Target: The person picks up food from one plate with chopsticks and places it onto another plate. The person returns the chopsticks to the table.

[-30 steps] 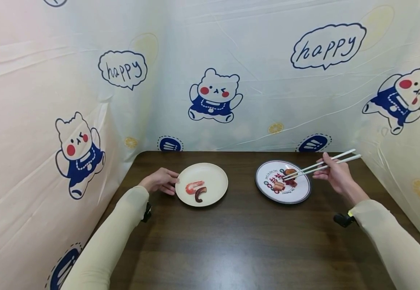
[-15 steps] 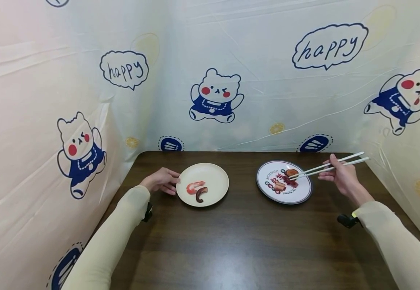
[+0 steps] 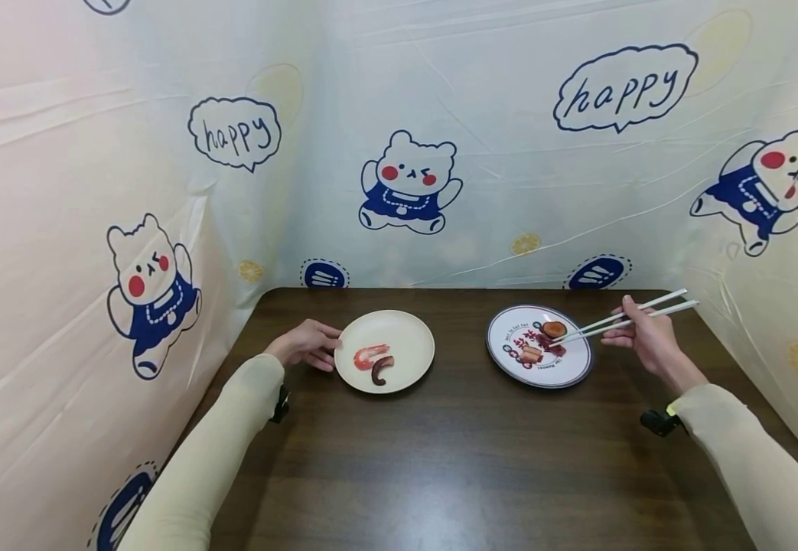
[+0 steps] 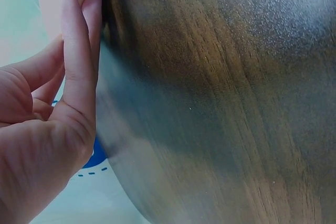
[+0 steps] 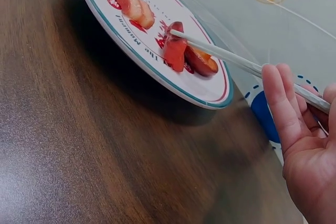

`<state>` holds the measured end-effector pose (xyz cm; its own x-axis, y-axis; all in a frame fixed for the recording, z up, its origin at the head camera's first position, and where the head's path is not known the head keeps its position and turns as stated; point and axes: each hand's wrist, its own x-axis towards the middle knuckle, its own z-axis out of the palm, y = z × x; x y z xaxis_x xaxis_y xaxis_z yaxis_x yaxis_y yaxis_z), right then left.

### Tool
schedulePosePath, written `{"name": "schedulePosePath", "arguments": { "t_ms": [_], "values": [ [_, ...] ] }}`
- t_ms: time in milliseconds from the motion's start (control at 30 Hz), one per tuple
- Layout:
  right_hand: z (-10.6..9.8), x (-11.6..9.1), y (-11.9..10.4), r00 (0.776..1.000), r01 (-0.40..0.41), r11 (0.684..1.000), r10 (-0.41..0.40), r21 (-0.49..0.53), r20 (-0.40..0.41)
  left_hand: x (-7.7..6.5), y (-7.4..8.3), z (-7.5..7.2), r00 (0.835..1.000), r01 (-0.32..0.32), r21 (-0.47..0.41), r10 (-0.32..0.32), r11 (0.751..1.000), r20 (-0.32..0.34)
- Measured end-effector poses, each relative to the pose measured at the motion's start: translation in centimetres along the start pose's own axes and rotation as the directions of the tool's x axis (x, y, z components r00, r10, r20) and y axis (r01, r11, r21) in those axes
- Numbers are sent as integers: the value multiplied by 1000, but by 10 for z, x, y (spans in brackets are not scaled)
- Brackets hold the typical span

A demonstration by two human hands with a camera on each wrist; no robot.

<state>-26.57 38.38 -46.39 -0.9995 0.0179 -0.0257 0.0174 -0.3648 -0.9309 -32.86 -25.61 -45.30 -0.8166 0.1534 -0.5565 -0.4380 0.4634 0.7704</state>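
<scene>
In the head view my left hand (image 3: 305,344) holds the left rim of a cream plate (image 3: 408,344), thumb above and fingers below. A shrimp (image 3: 371,356) and a dark curved piece like an octopus tentacle (image 3: 381,370) lie on that plate. My right hand (image 3: 649,333) grips a pair of white chopsticks (image 3: 646,308). Their tips reach over the white dark-rimmed plate (image 3: 509,366), where the right wrist view shows a tip against a dark red meat-like piece (image 5: 175,53). Beside it lie a round brown piece (image 5: 202,61) and a pale pink-brown piece (image 5: 137,12).
Both plates stand toward the back of a dark wooden table (image 3: 399,467). A patterned curtain (image 3: 495,153) with bear drawings encloses the back and both sides. Each wrist wears a small black camera, such as the right wrist camera (image 3: 659,421).
My right hand has drawn back a little to the right with the chopsticks, and their tips have shifted right across the food. The left hand stays at the cream plate.
</scene>
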Motion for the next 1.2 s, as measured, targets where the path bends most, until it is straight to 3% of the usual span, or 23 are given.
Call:
{"name": "schedulePosePath", "arguments": {
  "t_ms": [767, 1200],
  "values": [
    [3, 1, 1, 1000, -17, 996, 15, -93, -14, -1, -1, -1, 1000, -7, -4, 7, 1000, 12],
    [9, 2, 1, 997, -20, 988, 9, -154, -73, -2, 0, -1, 1000, -3, 2, 3, 1000, 5]
  ]
}}
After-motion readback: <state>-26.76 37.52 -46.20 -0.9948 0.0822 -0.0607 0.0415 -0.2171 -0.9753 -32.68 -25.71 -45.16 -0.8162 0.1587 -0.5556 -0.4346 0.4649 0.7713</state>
